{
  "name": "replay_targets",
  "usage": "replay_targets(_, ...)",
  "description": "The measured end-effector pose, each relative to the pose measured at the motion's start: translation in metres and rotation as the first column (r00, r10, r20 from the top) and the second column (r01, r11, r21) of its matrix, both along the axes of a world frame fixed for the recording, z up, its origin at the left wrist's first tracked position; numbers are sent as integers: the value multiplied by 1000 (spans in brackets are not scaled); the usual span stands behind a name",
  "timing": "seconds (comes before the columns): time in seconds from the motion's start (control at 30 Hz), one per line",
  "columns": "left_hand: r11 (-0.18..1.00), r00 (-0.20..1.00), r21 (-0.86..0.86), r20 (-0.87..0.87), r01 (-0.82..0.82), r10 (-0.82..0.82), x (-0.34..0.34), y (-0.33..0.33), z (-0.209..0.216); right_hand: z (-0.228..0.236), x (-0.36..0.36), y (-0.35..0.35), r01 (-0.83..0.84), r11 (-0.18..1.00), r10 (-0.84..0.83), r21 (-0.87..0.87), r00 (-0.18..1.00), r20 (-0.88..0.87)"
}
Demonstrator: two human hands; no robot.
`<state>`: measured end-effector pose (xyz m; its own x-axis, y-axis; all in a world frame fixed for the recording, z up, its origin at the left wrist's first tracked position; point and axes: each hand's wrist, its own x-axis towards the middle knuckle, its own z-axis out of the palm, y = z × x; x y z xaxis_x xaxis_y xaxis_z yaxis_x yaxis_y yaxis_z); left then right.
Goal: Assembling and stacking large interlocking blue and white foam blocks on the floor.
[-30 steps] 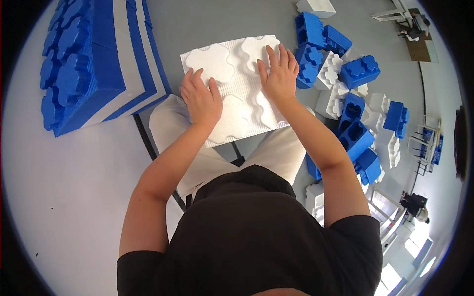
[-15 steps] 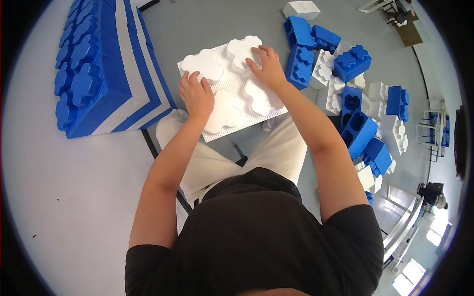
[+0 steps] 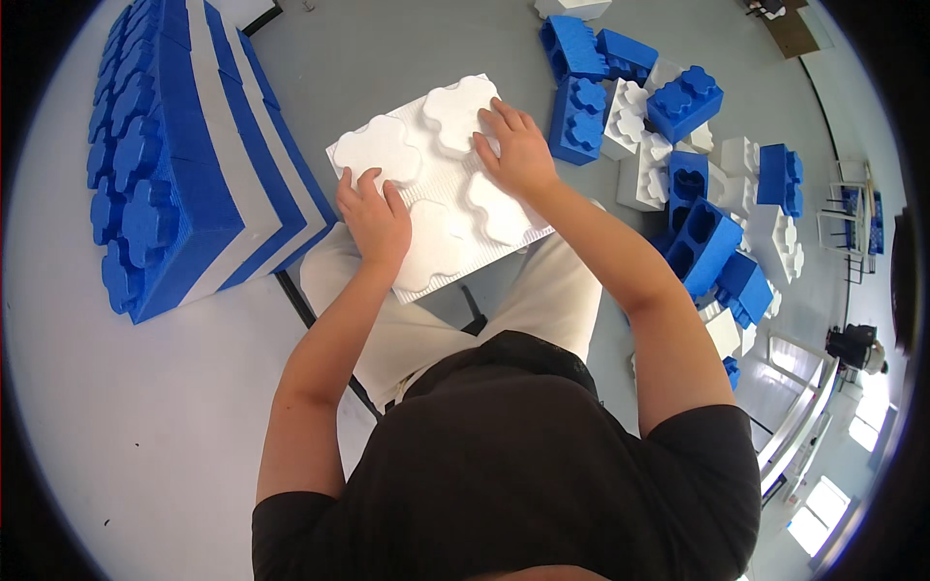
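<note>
A large white toy building block [image 3: 455, 194] with a ribbed top and several flower-shaped studs lies tilted over my lap. My left hand [image 3: 376, 218] rests on its left part, fingers apart, their tips touching the edge of the far-left stud. On the other side my right hand [image 3: 515, 153] lies with spread fingers against the side of the far-right stud. Both palms face down, and neither hand is wrapped round the block. What supports the block underneath is hidden.
To my left stands a tall stack of blue and white blocks [image 3: 208, 155] on a white tabletop [image 3: 145, 416]. Loose blue blocks [image 3: 686, 102] and white blocks [image 3: 643, 174] are heaped on the grey floor [image 3: 387, 48] at the right. Far right, a person [image 3: 854, 349] is beside white furniture.
The block has shifted slightly left and toward me in the picture, with both hands staying on it. The stack and heap also appear shifted as the view has turned a little.
</note>
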<state>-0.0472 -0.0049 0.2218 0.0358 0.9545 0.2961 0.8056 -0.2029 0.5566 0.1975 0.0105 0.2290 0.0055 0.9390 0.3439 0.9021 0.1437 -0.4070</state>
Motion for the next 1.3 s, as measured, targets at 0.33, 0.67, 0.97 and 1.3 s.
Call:
replay_targets(0.33, 998, 1000, 64, 17, 0, -1, -6, 8, -7, 12, -6, 4, 60, 997, -59, -52, 998, 22)
replay_targets(0.67, 992, 969, 75, -230, 105, -86, 7, -13, 2, 10, -15, -42, 157, 988, -156, -6, 985, 78)
replay_targets(0.97, 989, 914, -68, -377, 133, -149, 49, -35, 4, 3, -19, -85, 120, 989, -115, 88, 992, -60)
replay_targets(1.3, 981, 905, -8, -383, 195, -183, 43, -31, 2, -25, 55, -98, 464, 849, -146, 253, 667, -731)
